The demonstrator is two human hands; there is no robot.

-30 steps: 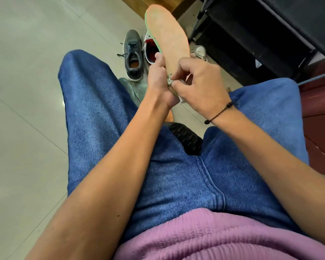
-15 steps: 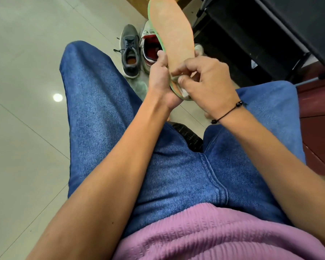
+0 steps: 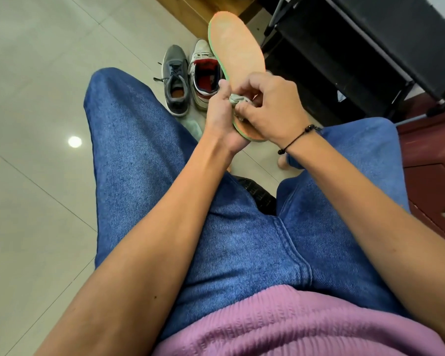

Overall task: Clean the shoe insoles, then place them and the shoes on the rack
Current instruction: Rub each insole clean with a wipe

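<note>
Above a seated person's denim-clad knees, the left hand (image 3: pixel 220 116) grips the heel end of an orange insole (image 3: pixel 235 51) with a green edge, thumb lying along its left rim, while the right hand (image 3: pixel 269 106) pinches a small grey cloth (image 3: pixel 238 100) with curled fingers and presses it against the insole's lower face. The insole tilts up and away from the body, its toe end pointing toward the far side of the room. A thin black cord bracelet (image 3: pixel 297 138) circles the right wrist. Just beyond the hands, on the pale tiled floor (image 3: pixel 36 73), stand two shoes side by side: a grey lace-up sneaker (image 3: pixel 175 80) on the left and a white sneaker (image 3: pixel 203 75) with a red lining on the right, partly hidden behind the left hand and the insole. A pale greenish item (image 3: pixel 194 125), too blurred to identify, lies on the tiles near the left knee. To the right of the insole rises a black shoe rack (image 3: pixel 357 47) with metal tube legs, and a dark red cabinet (image 3: pixel 432 176) with a metal knob sits at the right edge. The person wears blue jeans (image 3: pixel 242 240) and a pink knit top (image 3: pixel 293 327).
</note>
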